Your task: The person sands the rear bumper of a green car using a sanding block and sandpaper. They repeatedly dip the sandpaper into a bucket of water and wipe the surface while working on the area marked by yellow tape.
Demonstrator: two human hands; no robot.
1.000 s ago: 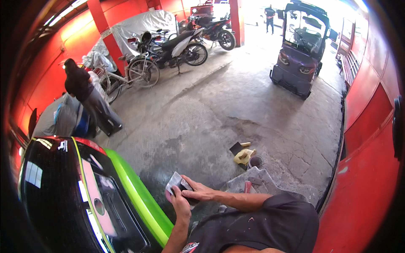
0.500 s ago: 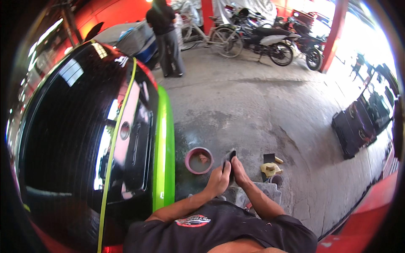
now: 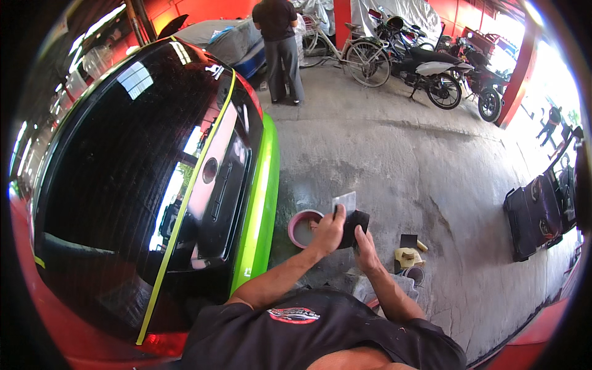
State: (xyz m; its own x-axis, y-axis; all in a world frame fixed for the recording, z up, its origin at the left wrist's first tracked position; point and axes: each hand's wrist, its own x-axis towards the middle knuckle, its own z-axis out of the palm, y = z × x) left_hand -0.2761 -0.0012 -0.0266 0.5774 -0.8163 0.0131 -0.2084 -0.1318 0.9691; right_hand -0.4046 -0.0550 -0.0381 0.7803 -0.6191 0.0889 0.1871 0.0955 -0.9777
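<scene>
My left hand [image 3: 328, 232] is closed on a pale grey, flat rectangular piece [image 3: 345, 201], its upper part standing above the thumb. Beside it, my right hand [image 3: 366, 250] pinches a black sheet [image 3: 357, 227], which looks like sandpaper. The sheet lies between the two hands; whether the left fingers also grip it is hidden. Just left of my hands, on the floor, stands a pink tub [image 3: 294, 237] of cloudy water with an orange-brown piece in it.
At left is a car's rear window [image 3: 123, 179], edged with yellow tape [image 3: 185, 200], above a green bumper [image 3: 262, 185]. Right of my hands lie a black square [image 3: 409, 240], a yellowish cloth [image 3: 405, 256] and a small cup [image 3: 415, 275]. A person [image 3: 280, 49] stands beyond, near motorcycles [image 3: 435, 71].
My hands have drawn apart, and the pale grey piece and the black sheet now show separately. The whole view has shifted, so the car and floor things appear further right.
</scene>
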